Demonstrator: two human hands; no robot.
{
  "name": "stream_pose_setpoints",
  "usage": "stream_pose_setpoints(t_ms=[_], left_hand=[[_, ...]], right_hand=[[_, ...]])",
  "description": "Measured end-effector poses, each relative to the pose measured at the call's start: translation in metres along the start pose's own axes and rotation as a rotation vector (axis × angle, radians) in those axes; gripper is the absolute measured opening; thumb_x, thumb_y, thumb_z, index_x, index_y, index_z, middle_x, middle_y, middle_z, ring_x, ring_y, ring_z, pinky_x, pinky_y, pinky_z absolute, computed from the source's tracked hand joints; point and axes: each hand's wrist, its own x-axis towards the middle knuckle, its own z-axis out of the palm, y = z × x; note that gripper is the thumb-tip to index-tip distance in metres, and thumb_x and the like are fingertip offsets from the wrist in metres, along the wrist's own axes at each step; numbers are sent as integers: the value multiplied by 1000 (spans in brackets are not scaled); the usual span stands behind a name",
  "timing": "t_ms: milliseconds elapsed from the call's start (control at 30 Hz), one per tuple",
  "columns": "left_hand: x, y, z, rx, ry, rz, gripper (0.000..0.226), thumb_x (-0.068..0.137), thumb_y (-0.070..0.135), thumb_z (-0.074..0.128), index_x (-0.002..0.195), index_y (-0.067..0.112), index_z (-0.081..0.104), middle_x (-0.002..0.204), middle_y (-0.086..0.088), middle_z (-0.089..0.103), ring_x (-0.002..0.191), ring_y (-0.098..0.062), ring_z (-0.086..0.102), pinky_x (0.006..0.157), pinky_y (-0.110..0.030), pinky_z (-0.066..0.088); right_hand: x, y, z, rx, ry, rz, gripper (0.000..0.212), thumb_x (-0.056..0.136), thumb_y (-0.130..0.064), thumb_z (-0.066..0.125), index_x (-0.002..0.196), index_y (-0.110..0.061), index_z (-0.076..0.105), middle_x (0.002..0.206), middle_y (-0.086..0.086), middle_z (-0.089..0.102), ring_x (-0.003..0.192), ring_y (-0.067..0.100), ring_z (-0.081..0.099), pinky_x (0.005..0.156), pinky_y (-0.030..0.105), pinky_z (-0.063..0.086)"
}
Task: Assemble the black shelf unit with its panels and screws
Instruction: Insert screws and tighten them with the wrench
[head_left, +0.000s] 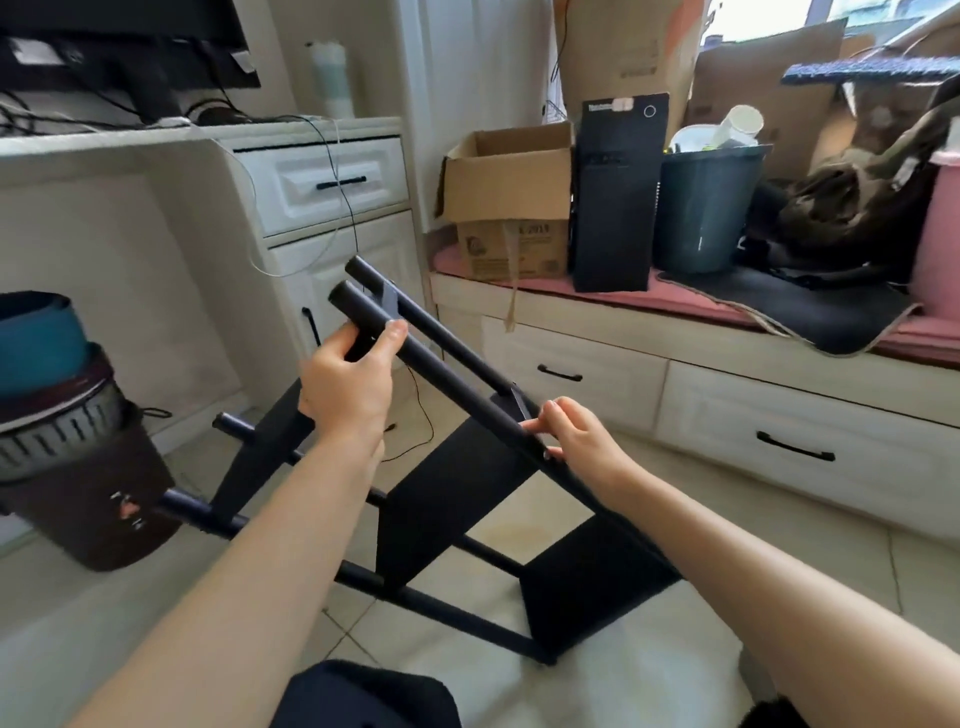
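The black shelf unit (441, 499) lies tilted on its side over the tiled floor, its three panels set between black tube legs. My left hand (353, 379) grips the upper end of the nearest black tube leg (447, 379), thumb across the tube. My right hand (576, 436) pinches the same tube lower down, at the edge of the middle panel (447, 493). A second tube (431, 322) runs just behind the first. The lowest panel (592, 582) is close to my lap. No screws are visible.
A brown bin (93, 499) with stacked items stands at left, close to the tube ends. White desk drawers (332, 182) are behind. A bench with drawers (727, 410) at right carries a cardboard box (509, 208), a black PC tower (618, 197) and a dark bucket (706, 208).
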Motion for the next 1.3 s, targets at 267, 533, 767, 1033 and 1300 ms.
stream_pose_setpoints(t_ms=[267,533,767,1033,1300], left_hand=[[14,-50,-38,-171,23,-186,11,82,34,81,75,39,75,84,30,72,91,9,63,84,-14,32],[-13,-131,-41,-199,41,-533,17,74,33,86,86,28,75,99,7,74,114,-22,59,112,-42,35],[-46,-191,-51,-275,55,-739,17,82,18,80,96,16,72,109,-6,72,115,-26,61,110,-37,39],[-78,-228,-73,-335,72,-921,17,82,2,75,94,11,68,93,-3,71,96,-19,63,96,-26,42],[-87,-249,-90,-318,95,-950,17,81,-2,75,92,10,68,78,1,73,88,-15,64,85,-23,46]], right_hand=[[20,8,16,-16,-87,-13,25,107,-29,37,99,-14,56,94,-2,76,91,8,69,84,33,53],[37,54,4,-96,-17,-59,25,106,-18,41,89,-8,55,85,3,77,86,15,72,73,24,52],[37,91,8,-172,-52,19,27,107,-19,39,89,-5,55,83,1,77,81,10,71,69,15,49],[31,115,17,-206,-111,161,30,107,-21,37,93,-2,55,78,2,77,79,6,71,76,21,48],[29,135,37,-336,52,188,30,106,-25,36,91,-6,53,66,-3,73,68,10,64,65,27,45]])
